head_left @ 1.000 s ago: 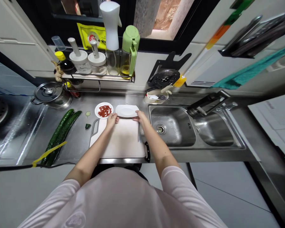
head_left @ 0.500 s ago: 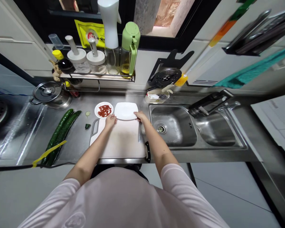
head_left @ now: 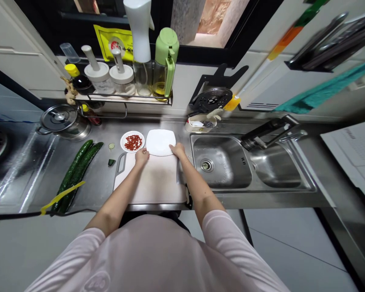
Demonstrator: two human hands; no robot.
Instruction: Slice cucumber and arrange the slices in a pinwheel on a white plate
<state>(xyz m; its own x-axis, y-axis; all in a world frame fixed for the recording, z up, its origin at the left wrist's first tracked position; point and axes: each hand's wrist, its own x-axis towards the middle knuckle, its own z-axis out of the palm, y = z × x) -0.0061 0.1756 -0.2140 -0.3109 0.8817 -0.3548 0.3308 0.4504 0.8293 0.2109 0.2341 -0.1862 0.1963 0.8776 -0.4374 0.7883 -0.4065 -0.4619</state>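
A white square plate (head_left: 160, 142) with rounded corners sits at the far edge of the cutting board (head_left: 158, 182). My right hand (head_left: 178, 150) grips the plate's near right corner, thumb on its rim. At the near left corner, my left hand (head_left: 142, 156) is closed with fingers curled; what it holds, if anything, is too small to make out. Just left of the plate stands a round white dish (head_left: 124, 142) of chopped red pieces. The black-handled knife (head_left: 188, 198) lies along the board's right edge, partly behind my right forearm.
Two long cucumbers (head_left: 76, 172), a cut cucumber end (head_left: 111, 162) and a thin slice (head_left: 111, 146) lie to the left. A lidded pot (head_left: 63, 123) stands behind them. The double sink (head_left: 222, 162) is at right. Bottles and jars fill the shelf (head_left: 109, 97) above.
The plate's near edge has shifted slightly towards me, and my right hand has moved a little left and down with it. My right forearm now covers more of the knife.
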